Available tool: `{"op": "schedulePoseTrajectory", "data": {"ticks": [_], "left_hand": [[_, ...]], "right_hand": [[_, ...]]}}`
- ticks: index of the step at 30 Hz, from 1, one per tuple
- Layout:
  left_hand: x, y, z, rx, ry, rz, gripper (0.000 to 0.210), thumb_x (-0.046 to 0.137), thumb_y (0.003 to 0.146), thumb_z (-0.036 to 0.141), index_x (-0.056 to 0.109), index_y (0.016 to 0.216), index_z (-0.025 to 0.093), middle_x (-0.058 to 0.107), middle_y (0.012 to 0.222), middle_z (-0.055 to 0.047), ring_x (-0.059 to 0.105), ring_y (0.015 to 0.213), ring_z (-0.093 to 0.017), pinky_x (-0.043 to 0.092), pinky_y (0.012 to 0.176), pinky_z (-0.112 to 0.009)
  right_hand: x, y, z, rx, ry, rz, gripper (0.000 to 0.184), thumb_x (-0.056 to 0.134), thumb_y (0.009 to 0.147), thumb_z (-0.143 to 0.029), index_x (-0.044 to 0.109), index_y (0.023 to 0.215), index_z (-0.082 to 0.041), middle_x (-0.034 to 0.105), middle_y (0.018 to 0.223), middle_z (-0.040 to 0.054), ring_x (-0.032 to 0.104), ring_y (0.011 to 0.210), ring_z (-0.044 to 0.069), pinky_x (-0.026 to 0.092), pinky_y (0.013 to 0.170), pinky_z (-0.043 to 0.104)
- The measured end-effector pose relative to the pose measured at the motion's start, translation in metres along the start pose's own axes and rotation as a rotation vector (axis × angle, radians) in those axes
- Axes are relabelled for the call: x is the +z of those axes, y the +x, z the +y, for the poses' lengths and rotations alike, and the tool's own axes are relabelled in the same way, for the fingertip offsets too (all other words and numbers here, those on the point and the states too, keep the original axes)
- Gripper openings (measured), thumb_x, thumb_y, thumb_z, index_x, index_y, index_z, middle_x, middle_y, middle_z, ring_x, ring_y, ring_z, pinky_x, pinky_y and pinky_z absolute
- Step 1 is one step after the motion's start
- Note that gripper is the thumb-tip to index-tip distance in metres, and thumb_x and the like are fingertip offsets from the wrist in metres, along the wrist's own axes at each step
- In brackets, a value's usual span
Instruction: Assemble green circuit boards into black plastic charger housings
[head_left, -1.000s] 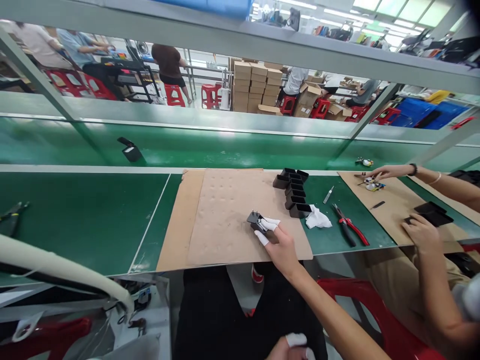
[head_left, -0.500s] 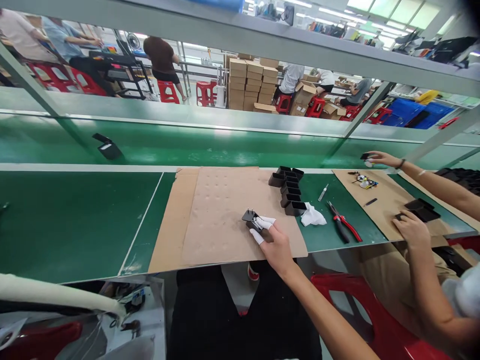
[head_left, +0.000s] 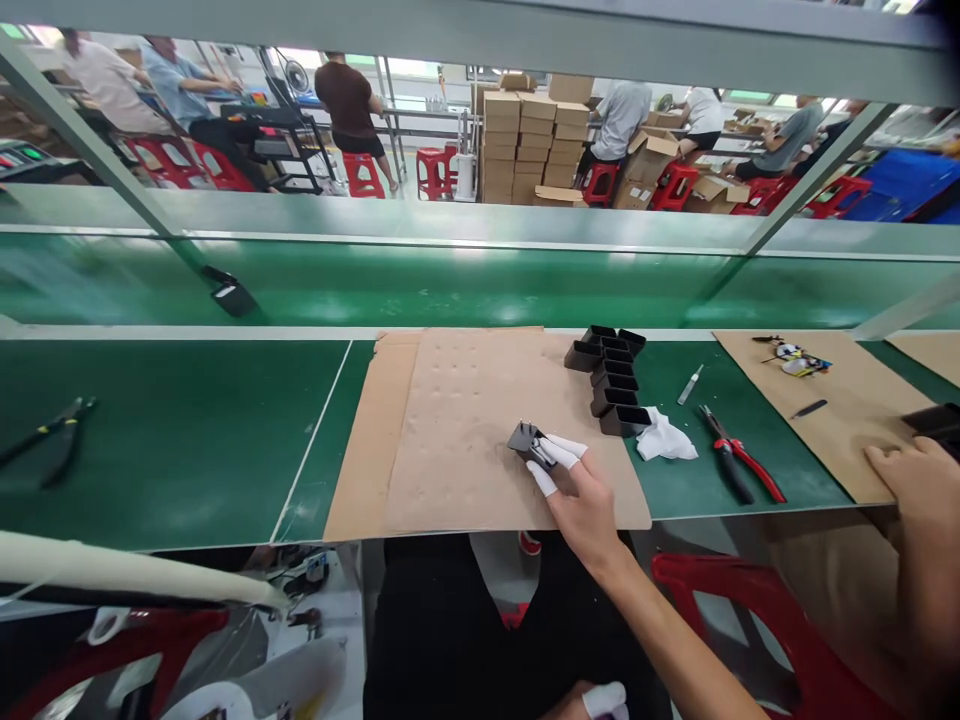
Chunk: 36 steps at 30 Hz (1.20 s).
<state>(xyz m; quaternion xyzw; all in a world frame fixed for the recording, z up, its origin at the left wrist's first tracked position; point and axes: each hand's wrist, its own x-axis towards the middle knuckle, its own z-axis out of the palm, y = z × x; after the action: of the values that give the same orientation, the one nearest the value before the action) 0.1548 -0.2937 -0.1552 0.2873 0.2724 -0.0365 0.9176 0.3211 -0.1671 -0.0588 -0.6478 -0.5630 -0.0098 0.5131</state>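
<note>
My right hand [head_left: 592, 500], with white finger cots on its fingers, is closed around a small black plug casing [head_left: 527, 438] with metal prongs pointing up. It is over the brown cardboard sheet [head_left: 450, 440]. Low at the bottom edge, above my dark trousers, part of my left hand [head_left: 585, 702] shows with white finger cots; the rest is cut off, so its grip cannot be made out. Right of the cardboard's far part stands a row of black open-topped housings [head_left: 615, 375]. A crumpled white cloth [head_left: 665, 436] lies beside the nearest one.
Red-handled pliers [head_left: 739, 455] and a small white-bodied tube [head_left: 690, 385] lie to the right on the green table. Another pair of pliers [head_left: 56, 440] lies at far left. A co-worker's hand [head_left: 919, 470] is at the right. A black box [head_left: 231, 295] sits behind.
The view has swung a little to the left and down. My left hand has come into view at the bottom. My right hand still holds the plug casing, now tilted differently.
</note>
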Motion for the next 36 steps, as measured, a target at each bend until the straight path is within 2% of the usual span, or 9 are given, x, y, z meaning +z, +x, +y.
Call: {"op": "schedulePoseTrajectory", "data": {"ticks": [3,5,9,11,17,23,28,32,36], "left_hand": [[-0.004,0.003,0.01,0.103,0.02,-0.001,0.042,0.078,0.098,0.041,0.067,0.134,0.022,0.072,0.131,-0.012,0.072,0.116,-0.032,0.067,0.085,-0.051],[-0.009,0.004,0.019,0.185,0.027,-0.009,0.034,0.073,0.102,0.046,0.07,0.122,0.019,0.075,0.11,-0.008,0.073,0.092,-0.022,0.065,0.075,-0.039],[-0.013,-0.006,0.04,0.386,0.037,0.025,0.071,0.068,0.085,0.086,0.066,0.085,0.015,0.047,0.062,0.006,0.037,0.046,-0.006,0.037,0.047,-0.023],[-0.011,-0.017,0.053,0.471,0.056,0.06,0.075,0.071,0.077,0.091,0.063,0.081,0.017,0.042,0.062,0.006,0.033,0.046,-0.005,0.032,0.046,-0.024],[-0.003,-0.061,0.098,0.736,0.159,0.168,0.067,0.071,0.084,0.083,0.066,0.084,0.017,0.045,0.072,0.002,0.038,0.055,-0.007,0.027,0.054,-0.026],[0.003,-0.112,0.174,1.155,0.221,0.548,0.045,0.058,0.1,0.063,0.066,0.086,0.021,0.047,0.077,-0.001,0.045,0.07,-0.017,0.039,0.067,-0.033],[-0.045,-0.116,0.236,1.212,0.318,0.788,0.044,0.061,0.099,0.062,0.067,0.084,0.021,0.045,0.07,0.001,0.042,0.066,-0.016,0.041,0.066,-0.031],[-0.095,-0.105,0.261,1.115,0.386,0.788,0.044,0.073,0.093,0.062,0.071,0.089,0.018,0.051,0.069,0.002,0.044,0.065,-0.015,0.036,0.062,-0.029],[-0.114,-0.104,0.263,1.028,0.427,0.749,0.044,0.074,0.094,0.061,0.075,0.094,0.017,0.053,0.072,0.001,0.043,0.066,-0.015,0.035,0.061,-0.027]], "right_hand": [[-0.002,0.0,0.0,-0.023,-0.018,0.027,0.042,0.073,0.103,-0.017,0.071,0.143,-0.031,0.074,0.133,0.0116,0.075,0.124,0.028,0.066,0.105,0.045],[-0.002,-0.001,0.002,-0.058,-0.032,0.005,0.04,0.071,0.103,-0.016,0.072,0.141,-0.03,0.073,0.135,0.0131,0.077,0.121,0.028,0.067,0.103,0.044],[-0.001,-0.003,0.006,-0.093,-0.03,-0.05,0.034,0.069,0.104,-0.014,0.076,0.135,-0.027,0.074,0.132,0.0156,0.078,0.12,0.029,0.069,0.099,0.044],[-0.003,-0.001,0.006,-0.076,-0.019,-0.041,0.034,0.07,0.104,-0.015,0.076,0.135,-0.027,0.076,0.129,0.0148,0.079,0.118,0.029,0.07,0.097,0.044],[-0.017,0.01,-0.011,-0.069,-0.007,0.074,0.047,0.072,0.103,-0.013,0.07,0.147,-0.031,0.076,0.135,0.0122,0.08,0.118,0.027,0.069,0.1,0.039],[-0.008,0.009,-0.012,-0.096,-0.08,-0.019,0.029,0.068,0.105,-0.016,0.078,0.131,-0.024,0.079,0.121,0.014,0.082,0.107,0.028,0.071,0.089,0.039],[0.006,0.001,-0.007,-0.059,-0.052,0.054,0.028,0.072,0.103,-0.019,0.078,0.13,-0.025,0.081,0.123,0.0123,0.082,0.109,0.028,0.071,0.094,0.039],[0.011,-0.005,-0.011,0.034,-0.054,0.119,0.049,0.078,0.1,-0.025,0.067,0.148,-0.027,0.082,0.123,0.0109,0.084,0.106,0.029,0.072,0.092,0.042],[0.018,-0.005,-0.013,-0.028,-0.137,0.088,0.045,0.075,0.101,-0.02,0.071,0.145,-0.031,0.078,0.137,0.0119,0.081,0.118,0.03,0.071,0.096,0.043]]}}
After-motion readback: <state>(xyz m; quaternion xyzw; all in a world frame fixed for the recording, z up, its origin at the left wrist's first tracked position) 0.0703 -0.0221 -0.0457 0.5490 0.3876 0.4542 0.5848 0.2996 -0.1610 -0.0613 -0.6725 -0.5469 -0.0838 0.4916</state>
